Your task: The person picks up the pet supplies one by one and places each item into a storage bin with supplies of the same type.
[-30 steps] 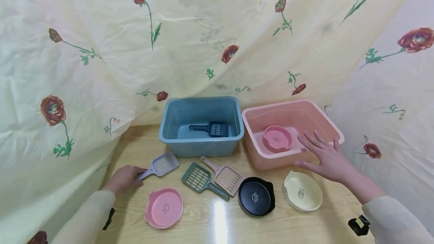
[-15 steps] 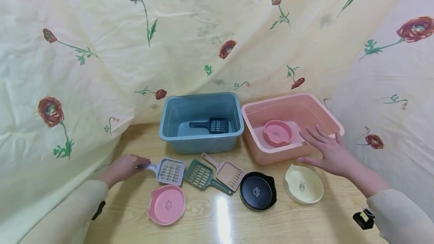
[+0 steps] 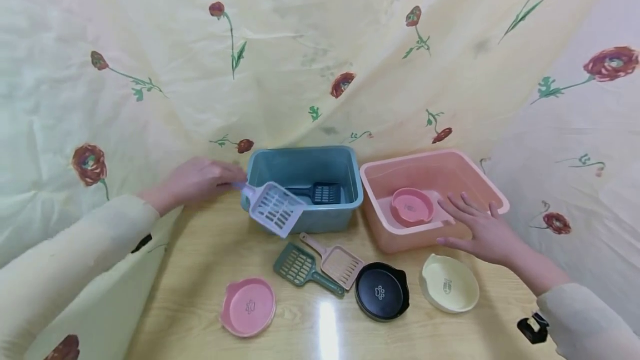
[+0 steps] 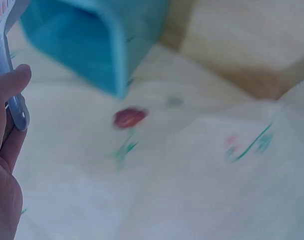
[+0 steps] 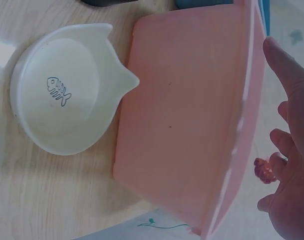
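My left hand (image 3: 207, 182) grips the handle of a lavender litter scoop (image 3: 276, 209), raised in front of the near left corner of the blue bin (image 3: 332, 218). In the left wrist view the thumb and fingers pinch the scoop's handle (image 4: 3, 55). A dark blue slotted scoop (image 3: 327, 193) lies inside the blue bin. My right hand (image 3: 482, 232), fingers spread, hovers by the front rim of the pink bin (image 3: 400, 240) and holds nothing. Inside that bin sits a pink cat-ear bowl (image 3: 412, 207).
On the wooden table (image 3: 185, 293) lie a green scoop (image 3: 298, 265) and a pale pink scoop (image 3: 342, 265), touching. A pink bowl (image 3: 248, 307), a black bowl (image 3: 382, 291) and a cream bowl (image 3: 450, 283) stand nearer. Floral cloth (image 3: 290, 71) hangs behind.
My left hand has lifted the lavender scoop off the table and carried it up and to the right, to the blue bin's front. The right hand has stayed nearly still.
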Demonstrator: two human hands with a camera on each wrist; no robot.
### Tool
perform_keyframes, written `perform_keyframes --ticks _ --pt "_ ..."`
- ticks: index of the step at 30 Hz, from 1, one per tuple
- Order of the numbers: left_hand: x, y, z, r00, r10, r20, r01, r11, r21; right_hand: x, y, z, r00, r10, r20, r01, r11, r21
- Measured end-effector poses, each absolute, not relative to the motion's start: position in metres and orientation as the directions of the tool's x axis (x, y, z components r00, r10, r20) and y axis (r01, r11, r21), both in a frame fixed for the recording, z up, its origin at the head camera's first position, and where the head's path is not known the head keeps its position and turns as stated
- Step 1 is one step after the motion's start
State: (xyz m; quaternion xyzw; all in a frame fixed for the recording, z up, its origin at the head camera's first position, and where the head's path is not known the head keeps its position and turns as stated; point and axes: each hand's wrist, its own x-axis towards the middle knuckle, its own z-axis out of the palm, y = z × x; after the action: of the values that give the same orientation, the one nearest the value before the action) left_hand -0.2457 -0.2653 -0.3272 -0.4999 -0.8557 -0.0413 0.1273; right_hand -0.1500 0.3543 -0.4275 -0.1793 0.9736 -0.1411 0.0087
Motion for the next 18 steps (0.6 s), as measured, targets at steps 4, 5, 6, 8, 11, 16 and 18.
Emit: perform_keyframes --ticks 4,5,6,8,11,16,18 --pt "-0.256 -0.247 -0.293 -0.437 0.841 0.318 0.873 0.482 -0.076 -0.149 0.352 -0.426 -0.937 -0.347 0.039 -0.341 0.889 -0.306" --pt "-0.258 -0.242 -0.288 -0.435 0.833 0.341 0.874 0.482 -0.065 -0.148 0.352 -0.426 -0.937 -0.346 0.042 -0.341 0.887 -0.312" --pt "-0.26 -0.236 -0.285 -0.436 0.824 0.361 0.874 0.483 -0.048 -0.147 0.352 -0.426 -0.937 -0.346 0.045 -0.342 0.886 -0.314" --pt "-0.264 -0.224 -0.284 -0.45 0.801 0.394 0.871 0.492 -0.005 -0.147 0.352 -0.426 -0.937 -0.346 0.052 -0.344 0.882 -0.322" --pt "-0.268 -0.208 -0.288 -0.494 0.757 0.429 0.856 0.51 0.086 -0.149 0.349 -0.426 -0.931 -0.358 0.075 -0.362 0.873 -0.328" --pt "-0.269 -0.187 -0.307 -0.632 0.613 0.474 0.772 0.547 0.324 -0.155 0.341 -0.421 -0.923 -0.375 0.086 -0.381 0.859 -0.343" --pt "-0.269 -0.179 -0.317 -0.729 0.524 0.441 0.685 0.549 0.48 -0.157 0.339 -0.419 -0.926 -0.369 0.078 -0.373 0.861 -0.347"
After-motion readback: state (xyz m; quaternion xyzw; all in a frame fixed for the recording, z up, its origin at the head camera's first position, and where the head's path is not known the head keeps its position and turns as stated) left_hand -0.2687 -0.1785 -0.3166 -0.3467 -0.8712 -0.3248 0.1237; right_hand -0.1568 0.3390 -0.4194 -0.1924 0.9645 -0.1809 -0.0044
